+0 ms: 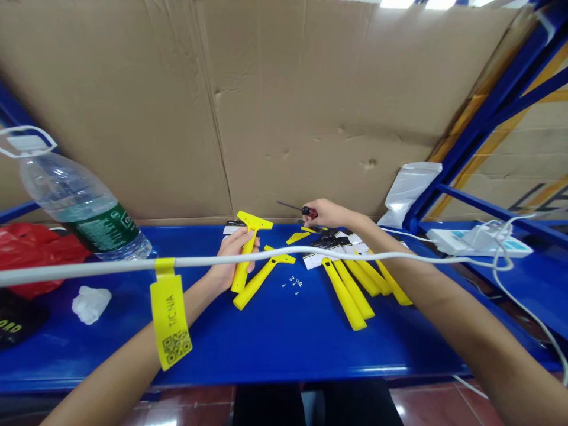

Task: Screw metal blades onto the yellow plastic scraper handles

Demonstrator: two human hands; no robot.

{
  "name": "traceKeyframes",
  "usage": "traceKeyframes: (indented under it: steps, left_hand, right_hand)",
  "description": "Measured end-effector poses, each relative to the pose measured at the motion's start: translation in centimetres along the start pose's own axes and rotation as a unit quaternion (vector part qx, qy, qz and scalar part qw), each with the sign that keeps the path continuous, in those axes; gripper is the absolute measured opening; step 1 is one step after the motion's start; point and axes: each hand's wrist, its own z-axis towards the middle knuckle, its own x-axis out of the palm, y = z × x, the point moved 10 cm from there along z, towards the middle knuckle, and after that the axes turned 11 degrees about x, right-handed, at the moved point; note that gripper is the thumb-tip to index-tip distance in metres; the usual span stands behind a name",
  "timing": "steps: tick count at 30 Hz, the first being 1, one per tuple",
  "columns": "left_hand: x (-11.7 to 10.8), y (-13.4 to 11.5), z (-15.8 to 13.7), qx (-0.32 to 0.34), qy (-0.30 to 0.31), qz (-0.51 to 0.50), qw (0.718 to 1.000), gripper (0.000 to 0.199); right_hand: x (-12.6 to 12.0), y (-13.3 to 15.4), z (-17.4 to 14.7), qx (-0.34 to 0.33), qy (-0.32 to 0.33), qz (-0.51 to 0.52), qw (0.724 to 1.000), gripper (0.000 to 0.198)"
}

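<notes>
Hands apart, both busy. Our left hand [235,251] is clamped around the stem of a yellow T-headed handle [242,274], head up and leaning slightly right. Our right hand [327,212] grips a screwdriver [309,212] by its dark red-and-black grip, shaft pointing left towards the held head but well apart from it.

Step, as we read it: screw work on the T-head, at the set-up stage. Bare head faces us, no screw engaged by the driver. Next move likely calls for a flat yellow plate and a screw seated on the head, then the driver tip square to it; left grip has to stay firm or the handle will twist under torque.

Between and below the hands: small loose screws [294,283] on the table [275,355], easy to knock astray. Second T-headed handle [257,284] lies just beside our left hand, on its right. Loose yellow plate [297,237] sits just below-left of our right hand. Below-right of that hand, black-and-white cards [313,260] and a fan of yellow handles [345,296].

Further out: white cable [412,256] crosses our view over both forearms; water bottle [95,207] and crumpled tissue [91,305] well left of our left hand.
</notes>
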Motion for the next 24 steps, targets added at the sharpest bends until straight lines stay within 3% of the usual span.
traceKeyframes:
  steps: [6, 9, 13, 17, 21, 24]
  left_hand:
    - [0.2, 0.6, -0.3, -0.036, 0.008, -0.015, 0.999, 0.030]
    - [0.9, 0.6, -0.5, -0.055, 0.032, -0.018, 0.998, 0.030]
    - [2.4, 0.9, -1.2, -0.097, 0.103, -0.004, 0.990, 0.033]
    - [3.2, 1.6, -2.2, -0.125, 0.146, 0.011, 0.981, 0.033]
    - [2.9, 2.0, -2.2, -0.124, 0.142, 0.015, 0.982, 0.034]
    - [2.4, 2.0, -1.9, -0.120, 0.134, 0.022, 0.983, 0.035]
  right_hand:
    - [-4.7, 4.5, -2.0, -0.039, -0.154, 0.157, 0.975, 0.051]
    - [-4.6, 6.4, -2.8, -0.029, -0.145, 0.245, 0.958, 0.057]
    - [-3.0, 8.5, -3.2, -0.036, -0.087, 0.272, 0.958, 0.062]
    - [-1.6, 9.2, -2.9, -0.060, -0.057, 0.213, 0.973, 0.052]
    - [-1.8, 8.1, -2.0, -0.079, -0.111, 0.054, 0.989, 0.025]
    - [-2.0, 5.5, -0.9, -0.043, -0.140, -0.040, 0.988, 0.015]
